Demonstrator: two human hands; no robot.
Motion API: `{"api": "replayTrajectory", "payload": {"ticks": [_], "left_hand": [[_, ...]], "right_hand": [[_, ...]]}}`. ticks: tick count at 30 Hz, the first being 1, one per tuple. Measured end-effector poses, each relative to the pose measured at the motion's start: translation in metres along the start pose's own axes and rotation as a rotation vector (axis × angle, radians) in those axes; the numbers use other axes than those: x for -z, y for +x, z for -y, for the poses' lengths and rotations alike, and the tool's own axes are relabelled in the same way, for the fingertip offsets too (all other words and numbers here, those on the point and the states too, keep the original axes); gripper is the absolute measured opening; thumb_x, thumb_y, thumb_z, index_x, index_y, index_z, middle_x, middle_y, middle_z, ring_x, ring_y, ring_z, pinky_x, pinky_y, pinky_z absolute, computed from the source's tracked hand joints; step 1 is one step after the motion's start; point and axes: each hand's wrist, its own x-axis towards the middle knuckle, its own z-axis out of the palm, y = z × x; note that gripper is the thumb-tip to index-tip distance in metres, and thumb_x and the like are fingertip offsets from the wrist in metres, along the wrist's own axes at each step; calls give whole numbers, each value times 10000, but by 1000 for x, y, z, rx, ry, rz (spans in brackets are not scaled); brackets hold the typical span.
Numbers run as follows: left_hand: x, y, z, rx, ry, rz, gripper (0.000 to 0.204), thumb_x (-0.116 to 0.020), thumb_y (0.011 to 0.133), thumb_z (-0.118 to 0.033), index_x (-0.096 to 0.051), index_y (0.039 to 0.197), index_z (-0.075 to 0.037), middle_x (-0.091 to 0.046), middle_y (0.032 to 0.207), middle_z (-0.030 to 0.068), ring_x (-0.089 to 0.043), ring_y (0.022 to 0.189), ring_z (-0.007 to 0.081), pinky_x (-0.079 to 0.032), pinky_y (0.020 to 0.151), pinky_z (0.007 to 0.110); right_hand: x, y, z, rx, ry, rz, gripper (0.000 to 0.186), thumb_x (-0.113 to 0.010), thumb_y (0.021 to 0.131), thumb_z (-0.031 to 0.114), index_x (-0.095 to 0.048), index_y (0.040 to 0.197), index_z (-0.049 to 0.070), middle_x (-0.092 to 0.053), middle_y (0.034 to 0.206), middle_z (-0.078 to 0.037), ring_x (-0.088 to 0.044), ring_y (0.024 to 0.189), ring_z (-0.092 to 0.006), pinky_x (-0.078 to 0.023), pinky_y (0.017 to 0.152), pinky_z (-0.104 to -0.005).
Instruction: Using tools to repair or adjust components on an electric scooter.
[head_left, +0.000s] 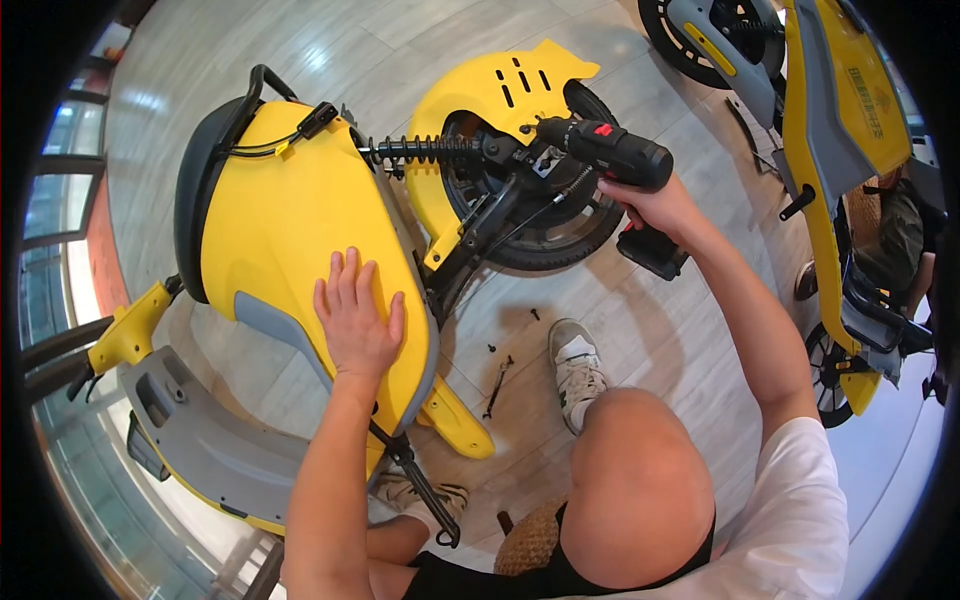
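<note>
My left hand [358, 320] lies flat with its fingers stretched out on the yellow side panel [290, 200] of an electric scooter. In my right hand [658, 207] is a black cordless drill [625, 155], gripped by its handle. Its nose points left, at a bolt spot on the yellow rear fender [460, 90], near the hub of the black rear wheel [585, 238]; I cannot make out whether the tip touches. A coil-spring shock absorber [430, 150] runs between the body and the wheel. The black seat [195, 200] is at the scooter's left side.
On the floor near my shoe [578, 370] lie a wrench [497, 387] and loose screws [535, 314]. The kickstand [420, 480] sticks out toward my legs. At the right stands a second yellow scooter [840, 120], with another person [900, 235] beside it. Glass panes line the left.
</note>
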Motion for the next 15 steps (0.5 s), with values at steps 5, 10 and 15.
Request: {"api": "replayTrajectory", "payload": {"ticks": [5,10,15], "left_hand": [[1,1,1,2,0,-11,484,-615,845,-294,-483,1247,-58,-408,1409,142,-321,1363,309,-192,1110,466],[0,1,1,11,-4,-26,483,-623,840,-291,-488,1242,-60,-417,1402,136,-327,1359,308,-199,1105,466],[-2,3,-2,-6,-14,-25,483,-621,840,-295,-488,1241,-63,-417,1404,130,-326,1359,303,-199,1105,463]], "right_hand": [[-2,-1,0,-15,17,6,182,-739,807,171,-646,907,51,-566,621,5,-493,463,-78,-397,424,-251],[3,1,3,-56,-76,30,203,-735,810,200,-647,908,47,-546,584,1,-474,434,-78,-405,417,-257],[14,8,46,-3,-341,86,222,-706,764,116,-637,968,61,-545,587,-25,-481,429,-99,-394,392,-275]]}}
